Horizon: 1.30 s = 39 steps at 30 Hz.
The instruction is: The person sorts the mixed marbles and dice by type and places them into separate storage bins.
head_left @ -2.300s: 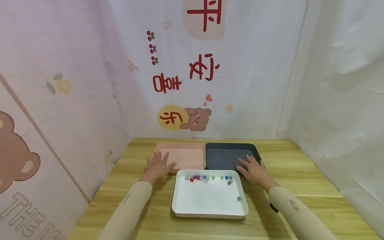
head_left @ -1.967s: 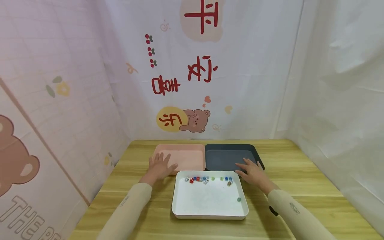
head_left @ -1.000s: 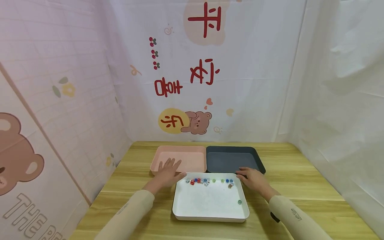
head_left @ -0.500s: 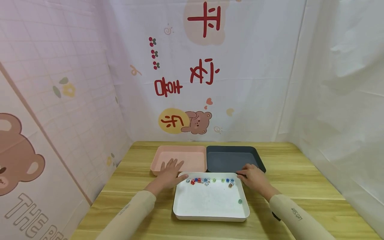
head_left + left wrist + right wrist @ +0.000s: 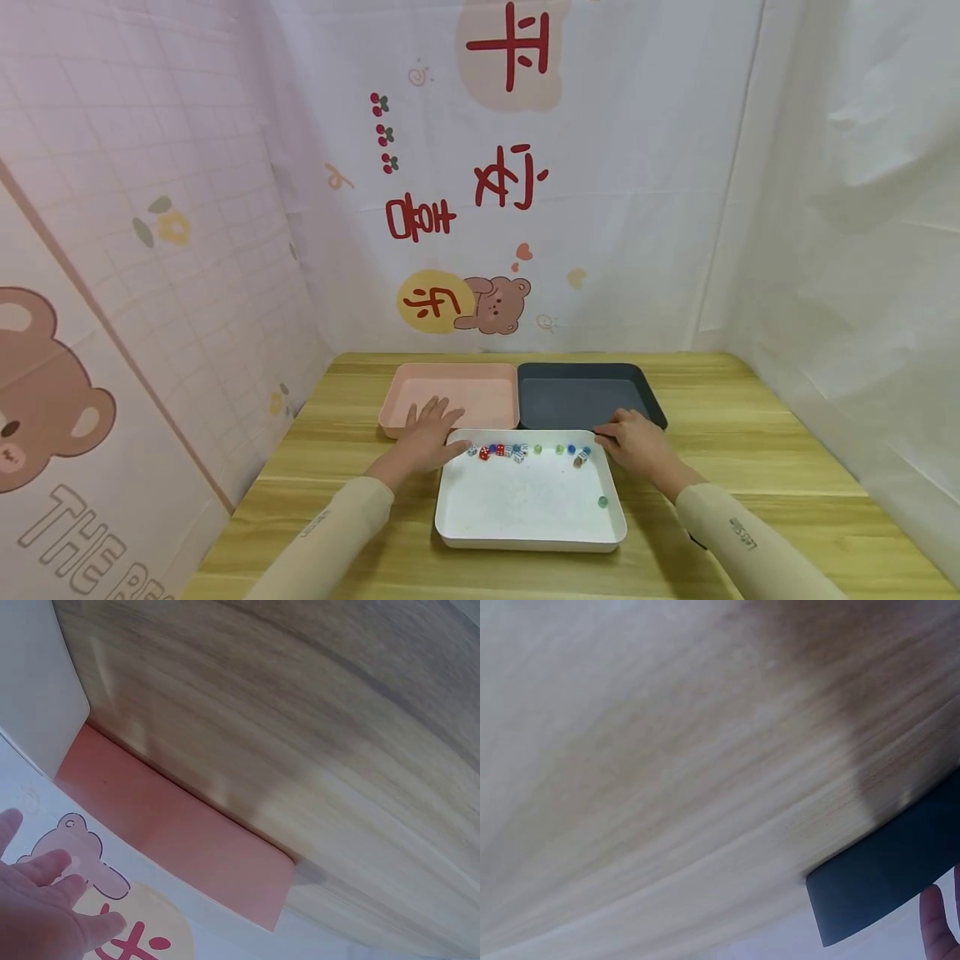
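The white tray (image 5: 528, 504) lies flat on the wooden table (image 5: 750, 467), its long axis running left to right across the person's front. Beyond it, side by side, sit the pink tray (image 5: 468, 400) on the left and the dark tray (image 5: 577, 396) on the right, their long sides pointing the same way (three trays in all).

Along the white tray's far edge runs a row of small pieces: two red dice (image 5: 483, 453), several white dice (image 5: 518, 457) too crowded to count surely, two pale green balls (image 5: 537, 449), a few blue balls (image 5: 572, 449) and one brown piece (image 5: 577, 462). One darker green ball (image 5: 603, 502) lies alone near the right wall.

The white tray is a shallow rectangle with rounded corners and a plain, glossy floor.

The left hand (image 5: 426, 437) has its fingers spread over the pink tray's near side, thumb reaching to the white tray's far left corner, nothing in its grasp. The right hand (image 5: 637, 442) bends its fingers at the dark tray's near side, beside the white tray's far right corner; whether it grips a rim I cannot tell.
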Each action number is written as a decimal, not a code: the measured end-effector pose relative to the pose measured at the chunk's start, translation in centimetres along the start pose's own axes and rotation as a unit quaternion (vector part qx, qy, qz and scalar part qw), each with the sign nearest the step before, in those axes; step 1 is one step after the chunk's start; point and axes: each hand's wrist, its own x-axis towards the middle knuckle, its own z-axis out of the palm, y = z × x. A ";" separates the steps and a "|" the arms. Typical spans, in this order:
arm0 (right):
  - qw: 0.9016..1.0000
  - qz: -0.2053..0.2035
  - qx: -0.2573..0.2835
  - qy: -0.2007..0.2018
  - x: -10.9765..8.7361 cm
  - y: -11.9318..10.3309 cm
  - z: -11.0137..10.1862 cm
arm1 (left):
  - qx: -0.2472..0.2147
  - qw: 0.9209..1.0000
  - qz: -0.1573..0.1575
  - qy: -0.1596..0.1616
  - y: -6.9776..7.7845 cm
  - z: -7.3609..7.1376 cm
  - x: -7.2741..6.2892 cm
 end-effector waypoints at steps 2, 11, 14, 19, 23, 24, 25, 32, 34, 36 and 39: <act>1.000 0.001 0.002 0.000 0.0 -0.1 -0.1 | -0.002 1.000 0.006 0.006 0.0 0.1 0.0; 1.000 0.020 0.015 -0.010 0.2 -0.1 0.0 | -0.007 1.000 0.028 0.004 0.3 0.7 0.5; 1.000 0.023 0.014 -0.009 0.1 0.0 0.1 | -0.001 1.000 0.030 -0.006 0.5 1.1 0.6; 1.000 0.018 0.010 0.004 0.0 0.1 0.3 | 0.024 0.999 0.031 -0.016 0.7 1.6 0.9; 1.000 0.015 0.006 0.005 0.0 0.1 0.4 | 0.041 0.998 0.034 -0.016 0.7 1.7 1.0; 1.000 0.016 0.005 0.003 0.0 0.1 0.4 | 0.045 0.998 0.036 -0.015 0.7 1.8 1.0; 1.000 0.016 0.003 0.000 0.0 0.1 0.4 | 0.049 0.998 0.038 -0.015 0.7 1.8 1.0; 1.000 0.016 0.007 -0.006 -0.1 0.0 0.2 | 0.063 0.997 0.046 -0.009 0.6 1.7 0.9; 1.000 0.015 0.007 -0.006 -0.1 -0.1 0.1 | 0.064 0.997 0.045 -0.011 0.6 1.7 0.9; 1.000 0.014 0.006 -0.006 0.0 -0.1 0.0 | 0.067 0.997 0.045 -0.012 0.6 1.7 0.9; 1.000 0.016 0.004 -0.006 0.0 -0.2 0.0 | 0.074 0.996 0.045 -0.015 0.6 1.8 1.0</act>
